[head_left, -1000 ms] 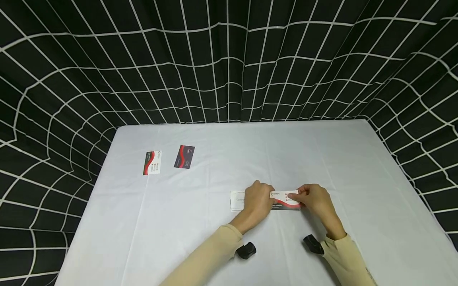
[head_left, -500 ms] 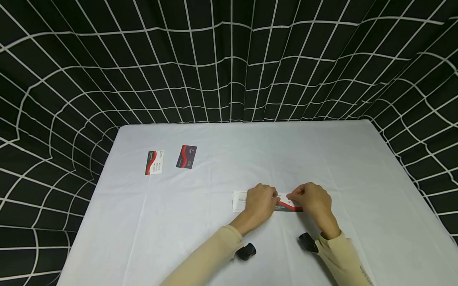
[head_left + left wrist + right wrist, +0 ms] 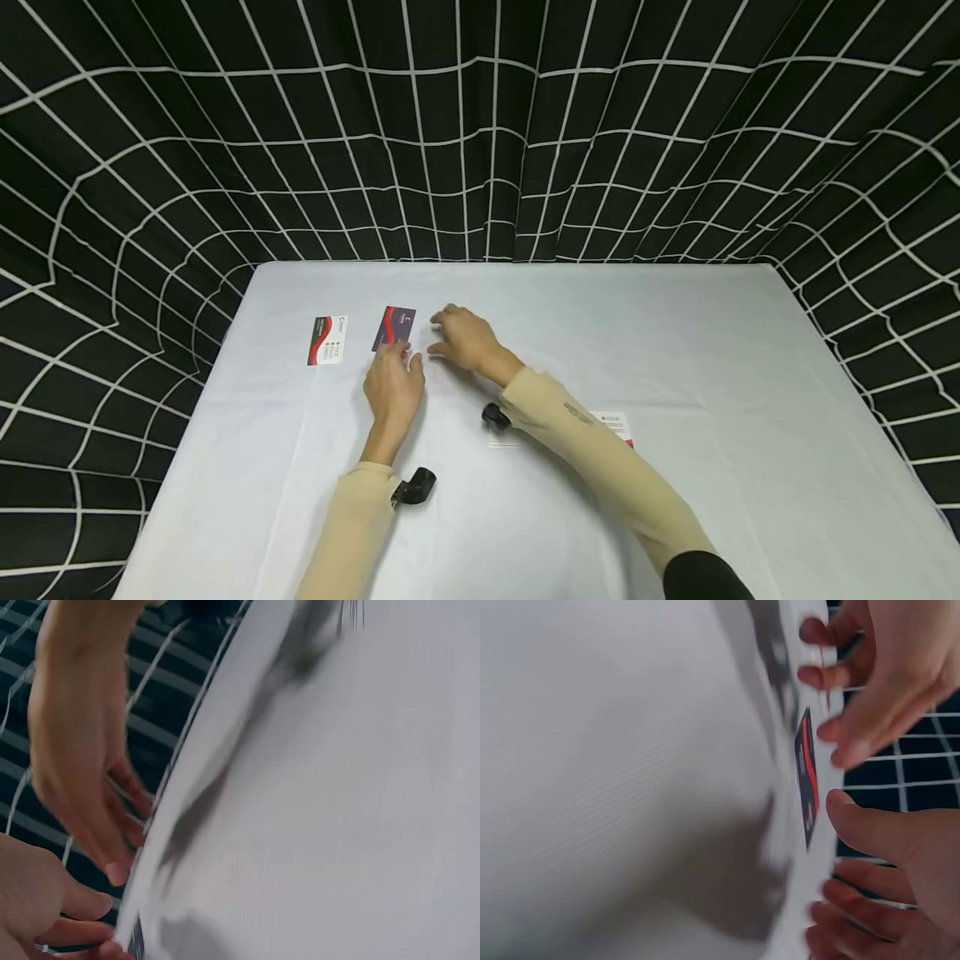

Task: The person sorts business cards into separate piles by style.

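Note:
A dark business card (image 3: 393,326) with a red wave lies at the table's back left, and shows slanted in the right wrist view as a dark card (image 3: 807,778). My left hand (image 3: 395,385) is at its near edge, fingertips overlapping the card's lower part, thumb spread aside. Just right of the card, my right hand (image 3: 467,337) is over the cloth with thumb and fingers apart, holding nothing. In the left wrist view the right hand (image 3: 82,742) reaches down above my left hand (image 3: 56,915).
Left of the dark card lies a white business card (image 3: 328,340) with a red and black band. Another white card (image 3: 615,423) shows behind my right sleeve (image 3: 600,450), which hides the middle of that row. A black curtain with white grid lines (image 3: 480,150) stands behind the white table (image 3: 675,333).
Both hands have let go of the row of cards at centre right and moved left and away from me, to the dark card. The right forearm now crosses over the row.

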Available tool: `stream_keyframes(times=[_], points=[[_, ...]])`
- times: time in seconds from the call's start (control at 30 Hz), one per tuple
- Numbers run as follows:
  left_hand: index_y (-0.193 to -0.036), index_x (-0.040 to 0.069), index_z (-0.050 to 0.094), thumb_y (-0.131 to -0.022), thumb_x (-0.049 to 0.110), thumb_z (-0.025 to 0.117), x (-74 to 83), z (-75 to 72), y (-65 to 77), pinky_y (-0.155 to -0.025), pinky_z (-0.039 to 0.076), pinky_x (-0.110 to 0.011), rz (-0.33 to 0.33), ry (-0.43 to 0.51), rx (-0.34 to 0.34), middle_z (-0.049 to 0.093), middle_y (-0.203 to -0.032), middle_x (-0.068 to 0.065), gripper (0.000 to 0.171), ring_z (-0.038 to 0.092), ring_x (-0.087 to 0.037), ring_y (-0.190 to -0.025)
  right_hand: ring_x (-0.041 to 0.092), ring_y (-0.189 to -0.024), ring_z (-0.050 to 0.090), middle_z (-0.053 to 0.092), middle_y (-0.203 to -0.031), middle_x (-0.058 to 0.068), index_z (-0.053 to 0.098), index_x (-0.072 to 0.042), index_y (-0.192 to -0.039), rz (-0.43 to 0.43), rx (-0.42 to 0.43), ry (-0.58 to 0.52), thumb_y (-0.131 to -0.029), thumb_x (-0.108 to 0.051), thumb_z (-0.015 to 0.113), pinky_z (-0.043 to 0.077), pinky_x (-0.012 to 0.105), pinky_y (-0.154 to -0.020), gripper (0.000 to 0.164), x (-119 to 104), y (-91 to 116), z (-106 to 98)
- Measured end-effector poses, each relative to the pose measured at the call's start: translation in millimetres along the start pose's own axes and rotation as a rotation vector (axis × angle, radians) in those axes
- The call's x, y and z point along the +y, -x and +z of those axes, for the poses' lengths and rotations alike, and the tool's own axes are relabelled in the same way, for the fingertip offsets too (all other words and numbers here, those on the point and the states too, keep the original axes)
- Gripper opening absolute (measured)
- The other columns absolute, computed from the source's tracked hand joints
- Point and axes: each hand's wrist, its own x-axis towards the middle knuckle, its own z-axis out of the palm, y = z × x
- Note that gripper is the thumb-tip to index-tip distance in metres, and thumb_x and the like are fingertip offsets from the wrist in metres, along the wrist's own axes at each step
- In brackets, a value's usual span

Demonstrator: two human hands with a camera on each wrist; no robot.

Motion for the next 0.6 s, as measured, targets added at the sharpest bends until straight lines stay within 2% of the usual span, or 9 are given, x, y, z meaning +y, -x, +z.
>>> stream_keyframes(times=[0.07, 0.17, 0.23, 0.3, 0.4, 0.47, 0.53, 0.6], points=[[-0.120, -0.010, 0.062, -0.089, 0.011, 0.068, -11.9, -3.9, -4.4, -0.069, 0.052, -0.048, -0.025, 0.000, 0.001, 0.062, -0.111, -0.025, 0.038, 0.065, -0.039, -0.082, 0.024, -0.116, 0.054, 0.059, -0.128, 0.009, 0.057, -0.003, -0.134, 0.007, -0.022, 0.039, -0.081, -0.038, 0.078, 0.045, 0.034, -0.099, 0.067, -12.3, -27.5, 6.8], [-0.130, -0.013, 0.052, -0.090, 0.013, 0.068, -21.8, -7.3, -8.2, -0.067, 0.051, -0.047, -0.047, 0.013, -0.021, 0.052, -0.124, -0.030, 0.051, 0.064, -0.040, -0.079, 0.024, -0.119, 0.048, 0.056, -0.131, 0.009, 0.054, -0.004, -0.136, 0.064, -0.072, 0.108, -0.073, -0.044, 0.083, 0.040, 0.036, -0.103, 0.080, -28.5, -56.9, 12.9], [-0.136, -0.014, 0.045, -0.089, 0.015, 0.069, -25.7, -10.1, -10.2, -0.068, 0.052, -0.047, -0.072, 0.009, -0.033, 0.047, -0.132, -0.031, 0.060, 0.063, -0.039, -0.077, 0.024, -0.116, 0.048, 0.056, -0.127, 0.009, 0.057, -0.005, -0.133, 0.089, -0.122, 0.137, -0.070, -0.045, 0.085, 0.040, 0.037, -0.102, 0.079, -37.4, -69.8, 15.7], [-0.142, -0.013, 0.038, -0.090, 0.017, 0.070, -29.6, -13.2, -12.7, -0.070, 0.052, -0.048, -0.097, 0.000, -0.052, 0.041, -0.139, -0.032, 0.068, 0.062, -0.040, -0.076, 0.024, -0.112, 0.051, 0.059, -0.121, 0.009, 0.062, -0.006, -0.126, 0.112, -0.159, 0.124, -0.070, -0.041, 0.087, 0.042, 0.037, -0.099, 0.071, -43.8, -78.2, 17.3], [-0.146, -0.012, 0.030, -0.090, 0.021, 0.070, -36.0, -18.6, -17.6, -0.078, 0.051, -0.052, -0.126, -0.013, -0.074, 0.037, -0.144, -0.032, 0.076, 0.062, -0.045, -0.088, 0.022, -0.102, 0.059, 0.065, -0.112, 0.007, 0.068, -0.007, -0.115, 0.122, -0.160, 0.038, -0.072, -0.035, 0.087, 0.048, 0.033, -0.091, 0.055, -49.0, -83.9, 17.7], [-0.146, -0.011, 0.030, -0.091, 0.022, 0.070, -37.2, -17.9, -19.6, -0.082, 0.050, -0.054, -0.138, 0.002, -0.078, 0.039, -0.143, -0.031, 0.076, 0.061, -0.047, -0.098, 0.019, -0.096, 0.063, 0.069, -0.108, 0.004, 0.071, -0.008, -0.110, 0.114, -0.129, -0.050, -0.075, -0.032, 0.085, 0.051, 0.030, -0.085, 0.045, -43.9, -80.0, 16.6], [-0.143, -0.010, 0.038, -0.090, 0.021, 0.070, -37.6, -17.5, -21.7, -0.085, 0.048, -0.055, -0.146, 0.018, -0.055, 0.047, -0.135, -0.030, 0.069, 0.059, -0.048, -0.104, 0.015, -0.087, 0.064, 0.072, -0.103, 0.002, 0.074, -0.009, -0.106, 0.084, -0.092, -0.156, -0.078, -0.030, 0.082, 0.051, 0.026, -0.076, 0.036, -37.4, -74.0, 15.3], [-0.136, -0.008, 0.048, -0.089, 0.019, 0.072, -37.6, -17.0, -23.4, -0.084, 0.047, -0.054, -0.153, 0.040, -0.023, 0.055, -0.125, -0.028, 0.059, 0.059, -0.045, -0.103, 0.013, -0.078, 0.061, 0.074, -0.097, 0.002, 0.077, -0.009, -0.101, 0.048, -0.055, -0.269, -0.082, -0.029, 0.080, 0.047, 0.023, -0.067, 0.027, -29.4, -65.7, 13.7]])
